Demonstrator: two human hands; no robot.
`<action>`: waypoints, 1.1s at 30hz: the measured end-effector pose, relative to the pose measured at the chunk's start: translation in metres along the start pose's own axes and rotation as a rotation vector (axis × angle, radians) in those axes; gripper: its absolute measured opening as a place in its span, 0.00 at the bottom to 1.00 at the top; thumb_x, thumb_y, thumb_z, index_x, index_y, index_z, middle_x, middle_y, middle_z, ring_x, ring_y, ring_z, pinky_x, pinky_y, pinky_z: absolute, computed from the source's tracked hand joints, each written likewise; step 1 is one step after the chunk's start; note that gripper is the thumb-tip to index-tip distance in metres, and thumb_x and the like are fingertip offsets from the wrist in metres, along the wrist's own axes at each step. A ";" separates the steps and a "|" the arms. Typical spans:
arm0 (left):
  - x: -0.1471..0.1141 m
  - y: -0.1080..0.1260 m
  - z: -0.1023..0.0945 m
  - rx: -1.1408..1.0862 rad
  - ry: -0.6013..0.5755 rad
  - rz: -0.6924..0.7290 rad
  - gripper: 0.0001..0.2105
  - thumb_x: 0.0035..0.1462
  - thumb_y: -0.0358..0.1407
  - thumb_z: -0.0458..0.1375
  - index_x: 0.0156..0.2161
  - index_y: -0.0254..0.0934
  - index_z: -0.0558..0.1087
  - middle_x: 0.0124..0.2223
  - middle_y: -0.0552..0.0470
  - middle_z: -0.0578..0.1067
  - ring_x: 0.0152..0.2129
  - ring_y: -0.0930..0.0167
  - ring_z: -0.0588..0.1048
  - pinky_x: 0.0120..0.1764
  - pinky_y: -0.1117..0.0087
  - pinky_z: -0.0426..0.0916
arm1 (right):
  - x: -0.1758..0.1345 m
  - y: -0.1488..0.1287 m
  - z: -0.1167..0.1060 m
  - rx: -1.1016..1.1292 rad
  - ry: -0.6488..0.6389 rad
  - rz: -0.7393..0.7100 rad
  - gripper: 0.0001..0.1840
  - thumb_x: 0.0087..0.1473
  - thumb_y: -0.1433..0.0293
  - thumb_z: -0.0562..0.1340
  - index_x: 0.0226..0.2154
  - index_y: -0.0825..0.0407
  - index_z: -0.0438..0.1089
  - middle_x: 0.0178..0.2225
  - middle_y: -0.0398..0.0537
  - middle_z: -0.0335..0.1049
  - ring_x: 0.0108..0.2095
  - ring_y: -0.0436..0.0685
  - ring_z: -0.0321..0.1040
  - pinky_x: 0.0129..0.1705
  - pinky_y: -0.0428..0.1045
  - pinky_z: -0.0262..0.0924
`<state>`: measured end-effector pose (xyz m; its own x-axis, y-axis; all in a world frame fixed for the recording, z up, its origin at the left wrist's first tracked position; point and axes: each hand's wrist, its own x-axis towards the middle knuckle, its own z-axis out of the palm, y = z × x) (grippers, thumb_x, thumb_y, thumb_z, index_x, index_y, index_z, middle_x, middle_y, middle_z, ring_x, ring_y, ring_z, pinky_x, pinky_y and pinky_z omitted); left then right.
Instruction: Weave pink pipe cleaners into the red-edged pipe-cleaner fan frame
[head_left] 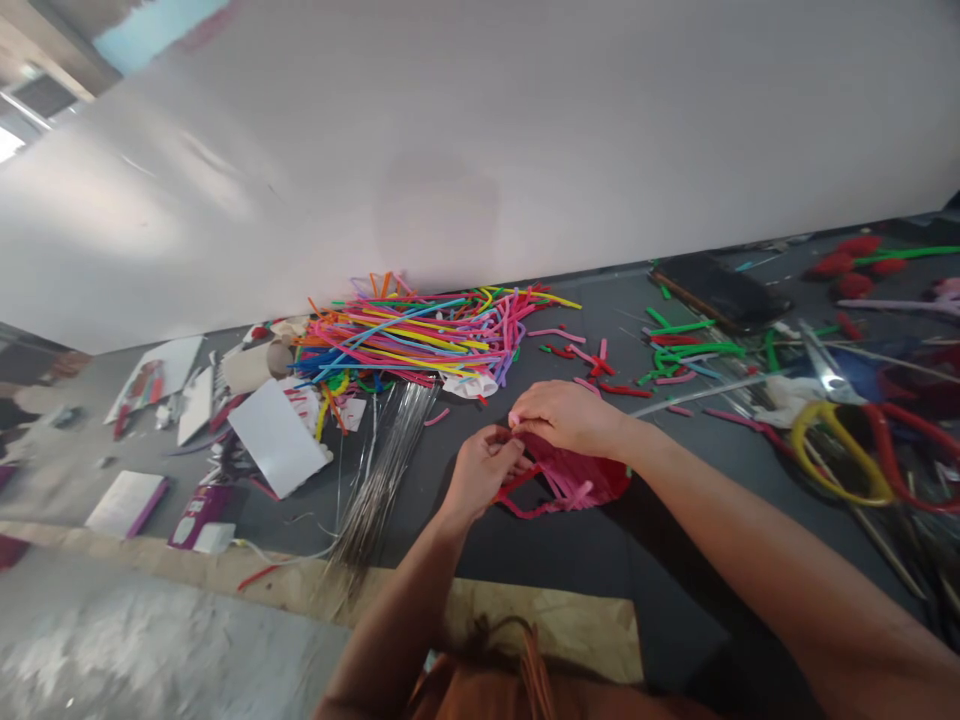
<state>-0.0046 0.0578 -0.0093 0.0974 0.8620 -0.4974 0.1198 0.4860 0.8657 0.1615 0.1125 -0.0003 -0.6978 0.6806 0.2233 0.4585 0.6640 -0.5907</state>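
Both hands meet over a pink and red pipe-cleaner piece (600, 478), which rests on the dark tabletop and has an open loop at its near left side. My left hand (484, 472) is closed, its thumb and fingers pinching the piece's upper left edge. My right hand (566, 415) comes over the top, also closed in a pinch at the same edge. The exact strand between the fingertips is mostly hidden. Beyond the hands lies a large pile of multicoloured pipe cleaners (420, 335). A bundle of thin metal wires (394, 460) lies left of my left hand.
Scissors with yellow and red handles (840, 455) lie at the right. A dark phone (716, 290) and cut green pieces (686, 345) are farther back. At the left are a white card (277, 440) and a purple box (199, 515). A white wall (525, 130) borders the table.
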 end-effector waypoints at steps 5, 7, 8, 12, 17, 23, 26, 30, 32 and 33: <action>0.000 0.004 -0.002 -0.057 0.013 -0.022 0.11 0.44 0.39 0.62 0.29 0.33 0.70 0.24 0.53 0.74 0.21 0.76 0.73 0.26 0.76 0.69 | 0.000 0.002 0.000 0.004 0.005 -0.009 0.09 0.56 0.71 0.57 0.32 0.51 0.73 0.34 0.46 0.75 0.38 0.55 0.68 0.41 0.49 0.58; -0.001 0.005 -0.002 -0.073 0.010 -0.024 0.11 0.43 0.39 0.62 0.29 0.33 0.70 0.24 0.54 0.73 0.20 0.77 0.72 0.26 0.77 0.68 | 0.000 0.002 0.000 0.000 0.004 -0.005 0.08 0.56 0.71 0.57 0.33 0.51 0.73 0.35 0.46 0.75 0.38 0.55 0.68 0.41 0.49 0.58; -0.001 0.005 -0.002 -0.079 0.008 -0.025 0.11 0.43 0.38 0.63 0.29 0.32 0.71 0.24 0.54 0.73 0.20 0.77 0.71 0.26 0.77 0.68 | 0.000 0.002 0.000 -0.004 0.003 -0.003 0.09 0.56 0.71 0.57 0.33 0.51 0.73 0.35 0.46 0.75 0.38 0.55 0.68 0.41 0.49 0.58; -0.001 0.006 -0.002 -0.086 0.002 -0.020 0.11 0.42 0.38 0.63 0.29 0.32 0.72 0.23 0.54 0.72 0.19 0.78 0.70 0.24 0.78 0.66 | 0.000 0.000 -0.001 -0.018 -0.008 0.003 0.09 0.56 0.70 0.56 0.34 0.51 0.73 0.36 0.46 0.75 0.38 0.55 0.68 0.40 0.49 0.57; -0.001 0.007 -0.002 -0.088 0.010 -0.018 0.10 0.41 0.38 0.63 0.29 0.32 0.72 0.22 0.54 0.72 0.17 0.78 0.69 0.23 0.78 0.64 | -0.001 0.001 0.000 -0.020 -0.004 0.001 0.09 0.56 0.70 0.56 0.34 0.50 0.73 0.36 0.46 0.75 0.38 0.55 0.68 0.41 0.49 0.57; -0.001 0.006 -0.001 -0.099 -0.006 0.006 0.09 0.42 0.36 0.61 0.29 0.32 0.72 0.22 0.56 0.71 0.16 0.79 0.67 0.22 0.78 0.61 | 0.000 0.001 0.000 -0.032 -0.011 0.004 0.09 0.56 0.70 0.56 0.34 0.50 0.73 0.36 0.45 0.76 0.37 0.55 0.69 0.40 0.49 0.56; -0.001 0.006 -0.001 -0.099 -0.002 0.008 0.09 0.42 0.36 0.61 0.29 0.32 0.72 0.21 0.56 0.71 0.16 0.80 0.67 0.22 0.79 0.61 | 0.000 0.001 0.000 -0.028 0.000 0.003 0.09 0.56 0.70 0.56 0.34 0.50 0.73 0.36 0.45 0.76 0.38 0.55 0.69 0.39 0.49 0.56; -0.001 0.007 0.000 -0.098 0.017 0.006 0.09 0.41 0.37 0.62 0.28 0.32 0.72 0.21 0.56 0.70 0.16 0.80 0.66 0.22 0.78 0.60 | -0.001 0.002 -0.001 -0.019 0.010 -0.008 0.09 0.56 0.71 0.56 0.34 0.50 0.73 0.36 0.45 0.76 0.38 0.55 0.69 0.40 0.49 0.57; -0.001 0.007 0.000 -0.102 0.020 0.008 0.09 0.41 0.37 0.62 0.27 0.32 0.72 0.21 0.56 0.70 0.16 0.80 0.66 0.22 0.79 0.60 | -0.001 0.001 -0.003 -0.021 0.013 -0.006 0.09 0.56 0.71 0.57 0.33 0.51 0.73 0.35 0.46 0.76 0.37 0.55 0.69 0.39 0.49 0.57; -0.001 0.006 0.000 -0.104 0.019 0.010 0.09 0.42 0.38 0.62 0.27 0.32 0.72 0.21 0.56 0.70 0.16 0.80 0.66 0.22 0.79 0.60 | -0.001 0.001 -0.004 -0.028 0.014 -0.005 0.08 0.55 0.71 0.57 0.33 0.51 0.73 0.35 0.46 0.76 0.37 0.55 0.69 0.39 0.49 0.57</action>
<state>-0.0037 0.0597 -0.0031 0.0795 0.8688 -0.4887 0.0155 0.4892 0.8721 0.1646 0.1139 0.0023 -0.6928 0.6811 0.2369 0.4701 0.6757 -0.5679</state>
